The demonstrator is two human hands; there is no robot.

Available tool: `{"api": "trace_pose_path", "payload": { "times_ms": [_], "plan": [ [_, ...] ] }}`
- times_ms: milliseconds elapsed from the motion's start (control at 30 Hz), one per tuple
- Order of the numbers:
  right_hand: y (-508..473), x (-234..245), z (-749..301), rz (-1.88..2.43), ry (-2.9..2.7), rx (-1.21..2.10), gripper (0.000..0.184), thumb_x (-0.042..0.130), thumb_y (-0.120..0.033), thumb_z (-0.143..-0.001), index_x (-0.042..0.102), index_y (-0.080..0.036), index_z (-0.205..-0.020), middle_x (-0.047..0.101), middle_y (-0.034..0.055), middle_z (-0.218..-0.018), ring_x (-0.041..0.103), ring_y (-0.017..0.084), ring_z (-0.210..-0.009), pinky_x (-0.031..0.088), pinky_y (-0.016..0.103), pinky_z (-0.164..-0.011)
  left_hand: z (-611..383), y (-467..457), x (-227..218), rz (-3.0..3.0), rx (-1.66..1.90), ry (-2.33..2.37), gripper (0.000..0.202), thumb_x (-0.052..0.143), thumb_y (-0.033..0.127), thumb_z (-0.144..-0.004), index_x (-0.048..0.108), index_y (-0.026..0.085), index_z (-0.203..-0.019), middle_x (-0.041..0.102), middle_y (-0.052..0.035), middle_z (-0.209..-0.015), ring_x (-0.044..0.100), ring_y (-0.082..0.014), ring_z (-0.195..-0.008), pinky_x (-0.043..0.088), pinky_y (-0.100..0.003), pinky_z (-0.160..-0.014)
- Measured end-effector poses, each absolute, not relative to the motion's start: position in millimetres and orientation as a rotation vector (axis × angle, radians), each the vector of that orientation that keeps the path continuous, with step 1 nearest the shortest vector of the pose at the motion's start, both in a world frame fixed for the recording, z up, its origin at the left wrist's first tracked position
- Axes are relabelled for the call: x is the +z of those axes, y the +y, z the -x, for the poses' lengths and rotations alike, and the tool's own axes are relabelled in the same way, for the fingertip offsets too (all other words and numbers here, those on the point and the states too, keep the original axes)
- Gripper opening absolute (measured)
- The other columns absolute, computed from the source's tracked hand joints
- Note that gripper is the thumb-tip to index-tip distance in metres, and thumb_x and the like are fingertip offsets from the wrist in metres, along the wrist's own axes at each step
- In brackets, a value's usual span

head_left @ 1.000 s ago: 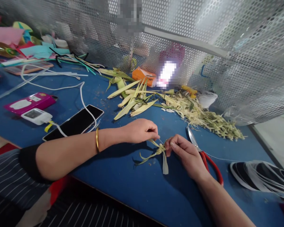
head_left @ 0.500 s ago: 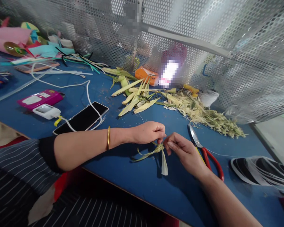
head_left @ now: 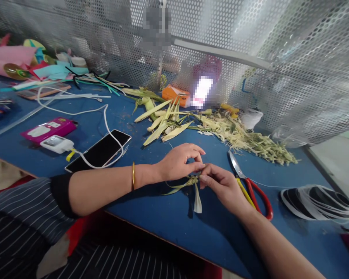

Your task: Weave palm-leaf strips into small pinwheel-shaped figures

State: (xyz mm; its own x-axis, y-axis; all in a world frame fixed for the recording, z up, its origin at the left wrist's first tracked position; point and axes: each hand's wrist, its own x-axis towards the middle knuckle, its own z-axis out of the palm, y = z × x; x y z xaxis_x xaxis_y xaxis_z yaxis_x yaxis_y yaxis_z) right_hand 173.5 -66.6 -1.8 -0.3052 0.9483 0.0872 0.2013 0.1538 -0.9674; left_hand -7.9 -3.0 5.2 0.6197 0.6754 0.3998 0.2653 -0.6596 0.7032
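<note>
My left hand (head_left: pixel 180 162), with a gold bangle on its wrist, reaches in from the left. Its thumb and index finger close together against the fingertips of my right hand (head_left: pixel 222 185), while its other fingers are raised. Between the hands is a small braided corn husk (head_left: pixel 192 181), pale green and knotted. One thin strip trails left from it, and a broader pale end hangs downward. My right hand pinches its upper end. The exact fingertip contact is partly hidden. Red-handled scissors (head_left: pixel 257 197) lie just beyond my right wrist, blades apart.
Loose corn husks (head_left: pixel 163 126) and a heap of shredded husk (head_left: pixel 244 137) lie at the back, near an orange box (head_left: pixel 176 96). A phone (head_left: pixel 101 151), white cable and magenta device (head_left: pixel 50 129) lie left. Coiled white strip (head_left: pixel 317 202) sits right. A perforated metal panel stands behind.
My left hand's fingers have loosened from a tight curl and lifted, its thumb stretching toward my right fingertips. The braid has shifted slightly with my right hand. The whole view has moved a little.
</note>
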Motion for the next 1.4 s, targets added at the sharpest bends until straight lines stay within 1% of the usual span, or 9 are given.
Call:
{"api": "trace_pose_path", "payload": {
  "times_ms": [167, 267, 433, 533, 800, 1000, 1200, 1300, 1400],
  "plan": [
    [-66.8, -0.6, -174.3, 1.092, -1.565, 1.279, 0.024, 0.064, -0.037, -0.086, 0.061, -0.019, -0.071, 0.064, 0.0017, -0.075, 0.058, 0.015, -0.071, 0.047, 0.028, -0.068, 7.2, -4.3, 4.5, -2.052, 1.035, 0.873, 0.009, 0.063, 0.027, -0.086, 0.067, 0.019, -0.085, 0.068, -0.0071, -0.109, 0.061, -0.0188, -0.104, 0.044, -0.035, -0.094],
    [-65.2, -0.4, -178.2, 1.090, -1.482, 1.144, 0.021, 0.065, -0.034, -0.087, 0.063, -0.019, -0.072, 0.065, 0.0025, -0.077, 0.060, 0.016, -0.079, 0.048, 0.029, -0.074, 6.2, -2.0, 7.1, -1.777, 1.151, 1.076, 0.030, 0.064, 0.041, -0.084, 0.065, 0.017, -0.102, 0.068, -0.0094, -0.109, 0.061, -0.0188, -0.099, 0.046, -0.031, -0.084],
    [-64.2, -1.0, -181.7, 1.066, -1.425, 0.997, 0.019, 0.063, -0.031, -0.089, 0.064, -0.021, -0.073, 0.065, 0.0018, -0.077, 0.059, 0.015, -0.079, 0.047, 0.028, -0.075, 5.5, -1.6, 14.0, -1.383, 0.966, 1.150, 0.045, 0.064, 0.057, -0.077, 0.066, 0.014, -0.091, 0.068, -0.0082, -0.088, 0.060, -0.0169, -0.081, 0.045, -0.030, -0.072],
    [-65.2, -1.8, -180.2, 1.039, -1.451, 0.958, 0.020, 0.061, -0.030, -0.090, 0.064, -0.021, -0.073, 0.064, 0.0020, -0.079, 0.059, 0.015, -0.081, 0.047, 0.027, -0.076, 6.9, -4.4, 16.7, -1.274, 0.684, 1.038, 0.038, 0.072, 0.051, -0.071, 0.069, 0.013, -0.075, 0.068, -0.0069, -0.078, 0.059, -0.0143, -0.072, 0.043, -0.029, -0.071],
    [-67.4, -2.3, -173.8, 0.942, -1.491, 1.102, 0.020, 0.060, -0.031, -0.091, 0.063, -0.020, -0.074, 0.063, 0.0028, -0.080, 0.059, 0.017, -0.081, 0.046, 0.031, -0.078, 8.7, -12.6, 12.9, -1.262, 0.468, 0.858, 0.026, 0.071, 0.039, -0.073, 0.072, 0.014, -0.081, 0.069, -0.0043, -0.078, 0.059, -0.0129, -0.068, 0.038, -0.025, -0.060],
    [-65.0, -2.2, -174.1, 0.946, -1.172, 1.212, 0.016, 0.066, -0.033, -0.086, 0.066, -0.021, -0.076, 0.064, 0.0010, -0.079, 0.058, 0.015, -0.078, 0.044, 0.028, -0.078, 6.0, -13.7, 18.5, -1.204, 0.500, 0.907, 0.020, 0.071, 0.032, -0.068, 0.071, 0.014, -0.076, 0.047, 0.0059, -0.052, 0.028, -0.0066, -0.048, 0.020, -0.025, -0.050],
    [-65.9, 2.7, -170.2, 0.956, -1.005, 1.346, 0.019, 0.073, -0.035, -0.079, 0.067, -0.019, -0.072, 0.065, 0.0011, -0.077, 0.056, 0.012, -0.070, 0.045, 0.024, -0.072, 5.7, -13.5, 14.3, -1.286, 0.615, 0.943, 0.027, 0.076, 0.037, -0.063, 0.073, 0.015, -0.078, 0.069, -0.0044, -0.077, 0.055, -0.0157, -0.073, 0.039, -0.029, -0.071],
    [-65.3, 2.6, -170.7, 0.957, -0.887, 1.437, 0.021, 0.075, -0.037, -0.077, 0.066, -0.018, -0.072, 0.065, 0.0018, -0.079, 0.058, 0.012, -0.070, 0.047, 0.024, -0.070, 5.1, -14.7, 14.3, -1.310, 0.629, 0.967, 0.018, 0.073, 0.033, -0.066, 0.071, 0.015, -0.070, 0.068, -0.0043, -0.074, 0.057, -0.0168, -0.073, 0.041, -0.030, -0.075],
    [-59.2, 1.3, -176.0, 0.992, -0.734, 1.485, 0.024, 0.080, -0.037, -0.070, 0.065, -0.018, -0.072, 0.066, 0.0023, -0.081, 0.060, 0.013, -0.070, 0.049, 0.025, -0.070, 5.1, -15.1, 17.5, -1.289, 0.617, 1.006, 0.012, 0.070, 0.027, -0.066, 0.069, 0.016, -0.065, 0.065, -0.0022, -0.068, 0.054, -0.0142, -0.067, 0.039, -0.028, -0.068]
  ]
}}
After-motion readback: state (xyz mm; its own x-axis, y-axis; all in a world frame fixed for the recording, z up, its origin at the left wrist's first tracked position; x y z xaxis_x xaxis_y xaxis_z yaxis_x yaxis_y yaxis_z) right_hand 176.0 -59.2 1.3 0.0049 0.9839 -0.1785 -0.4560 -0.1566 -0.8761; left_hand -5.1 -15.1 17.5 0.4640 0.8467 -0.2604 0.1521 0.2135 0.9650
